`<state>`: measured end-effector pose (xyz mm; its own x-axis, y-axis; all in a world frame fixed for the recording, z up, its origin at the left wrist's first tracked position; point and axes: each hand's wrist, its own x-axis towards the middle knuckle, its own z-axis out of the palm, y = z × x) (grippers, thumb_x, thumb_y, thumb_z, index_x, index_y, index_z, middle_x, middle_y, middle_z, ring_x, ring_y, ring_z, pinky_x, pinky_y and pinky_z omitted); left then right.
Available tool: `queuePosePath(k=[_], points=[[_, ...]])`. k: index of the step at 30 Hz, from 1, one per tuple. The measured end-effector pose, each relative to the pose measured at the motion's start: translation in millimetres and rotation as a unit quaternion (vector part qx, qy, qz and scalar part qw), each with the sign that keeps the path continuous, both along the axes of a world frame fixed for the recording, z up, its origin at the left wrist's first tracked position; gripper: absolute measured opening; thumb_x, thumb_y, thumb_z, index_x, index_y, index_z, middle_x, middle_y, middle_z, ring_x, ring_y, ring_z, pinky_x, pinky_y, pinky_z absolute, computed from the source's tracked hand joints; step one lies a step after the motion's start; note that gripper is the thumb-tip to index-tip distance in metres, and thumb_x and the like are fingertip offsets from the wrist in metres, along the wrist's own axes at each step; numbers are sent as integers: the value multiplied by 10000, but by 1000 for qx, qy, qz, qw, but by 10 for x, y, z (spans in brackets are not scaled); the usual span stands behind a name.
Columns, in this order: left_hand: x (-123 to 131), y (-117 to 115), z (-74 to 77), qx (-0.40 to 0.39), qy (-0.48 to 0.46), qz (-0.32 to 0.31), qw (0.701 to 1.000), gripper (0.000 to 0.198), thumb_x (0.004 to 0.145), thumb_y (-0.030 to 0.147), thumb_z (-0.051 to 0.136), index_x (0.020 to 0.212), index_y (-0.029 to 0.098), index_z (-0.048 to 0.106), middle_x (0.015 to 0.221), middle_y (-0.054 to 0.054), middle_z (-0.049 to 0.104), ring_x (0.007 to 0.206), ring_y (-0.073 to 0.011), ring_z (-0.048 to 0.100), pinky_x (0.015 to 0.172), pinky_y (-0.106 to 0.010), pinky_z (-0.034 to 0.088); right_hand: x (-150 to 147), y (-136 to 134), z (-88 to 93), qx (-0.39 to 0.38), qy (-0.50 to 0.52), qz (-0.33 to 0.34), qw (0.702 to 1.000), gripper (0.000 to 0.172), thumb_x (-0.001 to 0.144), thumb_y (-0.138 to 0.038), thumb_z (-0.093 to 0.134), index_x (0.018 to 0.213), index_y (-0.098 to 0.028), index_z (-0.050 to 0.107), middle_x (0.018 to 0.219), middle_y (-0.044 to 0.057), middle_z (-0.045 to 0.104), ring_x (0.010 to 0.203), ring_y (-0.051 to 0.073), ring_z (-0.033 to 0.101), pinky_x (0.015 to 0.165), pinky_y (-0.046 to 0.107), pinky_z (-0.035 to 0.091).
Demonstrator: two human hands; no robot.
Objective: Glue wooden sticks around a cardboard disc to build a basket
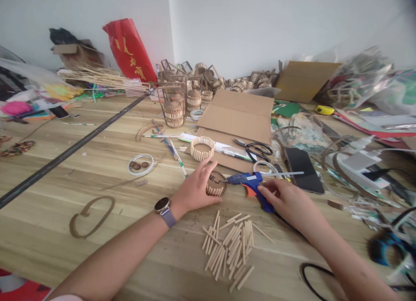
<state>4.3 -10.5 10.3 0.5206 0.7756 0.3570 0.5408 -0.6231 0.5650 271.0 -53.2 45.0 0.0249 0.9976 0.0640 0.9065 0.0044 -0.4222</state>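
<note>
My left hand (196, 186) curves its fingers around a round wooden base (218, 178) that lies on the table, with short sticks standing along its near edge. In my right hand (286, 199) is a blue glue gun (248, 179) with an orange trigger; a pale glue stick (286, 174) juts from its back. The gun's nozzle points left and meets the base's right rim. Just beyond my left fingers stands a finished-looking ring of upright sticks (202, 148). A loose pile of short wooden sticks (230, 244) lies in front of the base.
Cardboard (237, 112), black-handled scissors (256, 150) and a phone (303, 168) lie beyond and to the right. Small lidded baskets (173, 112) stand at the back. A white ring (141, 165) holding brown beads and a curled brown strip (92, 216) are on the left. The gun's cable trails right.
</note>
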Motion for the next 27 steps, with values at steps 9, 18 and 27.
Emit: queuePosePath(k=[9,18,27], points=[[58,-25,-48,22,6,11,1000,960,684,234,784,1444,240,198,1511,-201,241,1374,-383,345,1080,-554,390,-93,-6,-114,-42,38,-10,998,350,791,-556,515,748,-221,606,732,72,682,655,240,607,578,331,430],[31,17,-60,1,-24,12,1000,974,667,194,790,1446,245,208,1500,-180,253,1408,-356,285,1136,-542,315,-156,-141,-61,-114,397,-32,910,377,701,-549,656,824,-201,577,553,-54,476,489,116,431,469,245,345],[20,47,-119,11,-30,9,999,992,664,210,805,1452,246,204,1491,-170,271,1420,-337,263,1152,-527,297,-138,-164,-226,-158,329,18,931,461,721,-639,617,791,-184,637,501,-46,457,447,115,421,420,237,328]])
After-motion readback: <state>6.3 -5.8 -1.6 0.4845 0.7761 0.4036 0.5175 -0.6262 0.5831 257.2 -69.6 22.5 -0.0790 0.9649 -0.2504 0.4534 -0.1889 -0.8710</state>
